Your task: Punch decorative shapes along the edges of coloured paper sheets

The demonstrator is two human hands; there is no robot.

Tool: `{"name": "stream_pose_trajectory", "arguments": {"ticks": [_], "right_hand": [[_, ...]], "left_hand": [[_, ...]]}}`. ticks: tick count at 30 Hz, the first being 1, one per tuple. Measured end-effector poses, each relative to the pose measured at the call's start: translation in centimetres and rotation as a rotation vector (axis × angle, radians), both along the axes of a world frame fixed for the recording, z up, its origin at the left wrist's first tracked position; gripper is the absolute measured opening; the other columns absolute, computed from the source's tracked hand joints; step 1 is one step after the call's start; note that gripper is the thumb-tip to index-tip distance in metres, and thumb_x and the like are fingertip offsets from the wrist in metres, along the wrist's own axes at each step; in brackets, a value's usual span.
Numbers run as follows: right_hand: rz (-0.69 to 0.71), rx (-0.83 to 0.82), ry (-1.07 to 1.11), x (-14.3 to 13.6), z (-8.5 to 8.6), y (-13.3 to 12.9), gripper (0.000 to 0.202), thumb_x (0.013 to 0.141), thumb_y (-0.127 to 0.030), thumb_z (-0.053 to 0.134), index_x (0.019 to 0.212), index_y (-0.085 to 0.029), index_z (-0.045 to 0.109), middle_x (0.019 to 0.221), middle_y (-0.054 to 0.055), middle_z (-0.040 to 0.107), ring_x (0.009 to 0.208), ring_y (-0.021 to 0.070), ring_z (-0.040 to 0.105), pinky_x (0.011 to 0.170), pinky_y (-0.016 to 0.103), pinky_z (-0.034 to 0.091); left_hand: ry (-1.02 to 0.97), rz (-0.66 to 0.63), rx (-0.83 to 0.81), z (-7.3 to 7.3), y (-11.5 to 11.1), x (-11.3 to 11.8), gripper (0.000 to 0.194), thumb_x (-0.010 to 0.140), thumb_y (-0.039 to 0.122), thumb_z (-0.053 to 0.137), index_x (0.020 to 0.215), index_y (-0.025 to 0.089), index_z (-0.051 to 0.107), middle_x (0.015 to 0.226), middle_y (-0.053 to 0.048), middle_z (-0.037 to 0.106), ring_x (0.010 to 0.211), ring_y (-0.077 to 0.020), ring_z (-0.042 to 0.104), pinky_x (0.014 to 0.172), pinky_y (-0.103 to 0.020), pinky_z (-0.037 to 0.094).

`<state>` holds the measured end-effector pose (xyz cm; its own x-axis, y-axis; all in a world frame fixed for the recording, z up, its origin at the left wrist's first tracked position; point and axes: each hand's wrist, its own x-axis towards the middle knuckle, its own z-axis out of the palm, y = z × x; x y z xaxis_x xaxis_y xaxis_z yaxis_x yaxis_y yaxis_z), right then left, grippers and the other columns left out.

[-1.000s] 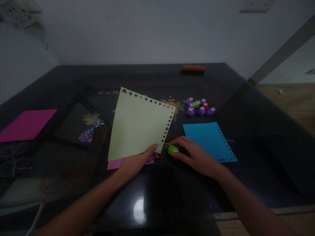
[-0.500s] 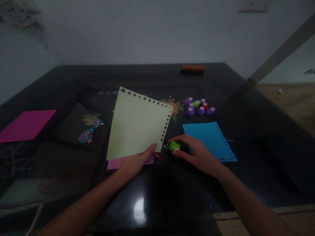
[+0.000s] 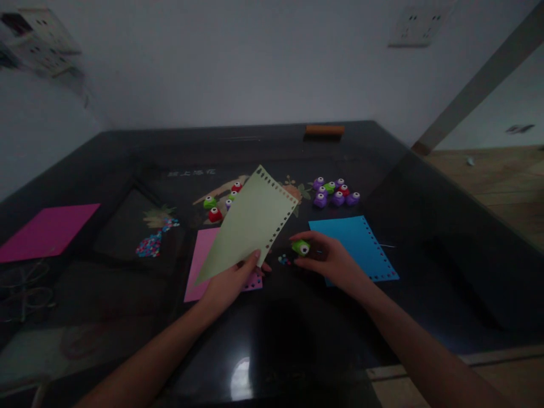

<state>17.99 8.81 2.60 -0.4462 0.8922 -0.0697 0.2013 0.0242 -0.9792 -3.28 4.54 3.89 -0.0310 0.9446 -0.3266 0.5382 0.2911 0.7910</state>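
Observation:
A pale yellow-green sheet of paper, with small shapes punched along its top and right edges, is tilted in my left hand. My thumb lies on its lower right corner, fingers beneath. Between the thumb and fingers of my right hand is a green craft punch with a white top, apart from the sheet. Just left of the punch, a few tiny paper cut-outs lie on the table. Under the held sheet rests a pink sheet, partly hidden. A punched blue sheet lies beneath and beside my right hand.
Several purple, green and red punches stand behind the blue sheet. More punches sit behind the held sheet, partly covered. A pile of cut-outs, a magenta sheet and scissors lie leftward. A brown roll is at the back.
The pale sheet has turned and tilted in my left hand, uncovering the pink sheet and punches behind. My right hand has rolled the green punch so its white top faces me. The view has shifted slightly.

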Motion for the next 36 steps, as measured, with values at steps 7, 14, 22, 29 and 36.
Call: {"name": "stream_pose_trajectory", "arguments": {"ticks": [7, 14, 22, 29, 36], "right_hand": [[-0.13, 0.004, 0.034, 0.2, -0.8, 0.8, 0.039, 0.069, -0.019, 0.067, 0.106, -0.019, 0.057, 0.097, 0.005, 0.065, 0.088, 0.0183, 0.063, 0.079, 0.036, 0.05], [-0.215, -0.02, 0.141, 0.5, -1.7, 1.4, 0.035, 0.066, -0.024, 0.069, 0.097, -0.022, 0.054, 0.099, 0.005, 0.067, 0.077, 0.0171, 0.066, 0.071, 0.035, 0.052], [-0.278, 0.142, 0.046, 0.9, -1.0, 1.3, 0.032, 0.069, -0.027, 0.066, 0.1, -0.023, 0.059, 0.096, 0.005, 0.065, 0.086, 0.0205, 0.062, 0.068, 0.033, 0.052], [-0.439, 0.399, -0.195, 4.2, 0.9, 3.7, 0.029, 0.07, -0.032, 0.066, 0.096, -0.019, 0.066, 0.101, 0.01, 0.064, 0.094, 0.0251, 0.06, 0.074, 0.038, 0.052], [-0.706, 0.605, -0.272, 8.1, 0.4, 9.1, 0.035, 0.07, -0.033, 0.066, 0.1, -0.014, 0.066, 0.093, 0.011, 0.069, 0.083, 0.0243, 0.064, 0.073, 0.039, 0.051]], "left_hand": [[-0.162, 0.006, 0.088, -0.1, 0.3, 0.4, 0.036, 0.083, 0.039, 0.044, 0.081, 0.012, 0.068, 0.074, -0.009, 0.072, 0.065, -0.0197, 0.064, 0.069, -0.031, 0.05], [-0.266, 0.038, 0.171, -0.3, 0.3, 0.4, 0.035, 0.08, 0.038, 0.05, 0.086, 0.008, 0.068, 0.063, -0.008, 0.069, 0.057, -0.0181, 0.062, 0.056, -0.029, 0.049], [-0.304, 0.054, 0.222, -0.9, 0.4, 0.2, 0.031, 0.076, 0.036, 0.054, 0.081, 0.009, 0.069, 0.058, -0.007, 0.068, 0.053, -0.0173, 0.059, 0.051, -0.027, 0.046], [-0.312, -0.005, 0.196, -1.9, 0.4, 0.0, 0.037, 0.078, 0.04, 0.053, 0.086, 0.007, 0.069, 0.059, -0.007, 0.067, 0.052, -0.0163, 0.058, 0.051, -0.026, 0.043], [-0.252, -0.041, 0.188, -2.1, 0.7, -0.2, 0.038, 0.078, 0.041, 0.052, 0.085, 0.007, 0.068, 0.056, -0.006, 0.065, 0.045, -0.0137, 0.051, 0.046, -0.024, 0.037]]}}
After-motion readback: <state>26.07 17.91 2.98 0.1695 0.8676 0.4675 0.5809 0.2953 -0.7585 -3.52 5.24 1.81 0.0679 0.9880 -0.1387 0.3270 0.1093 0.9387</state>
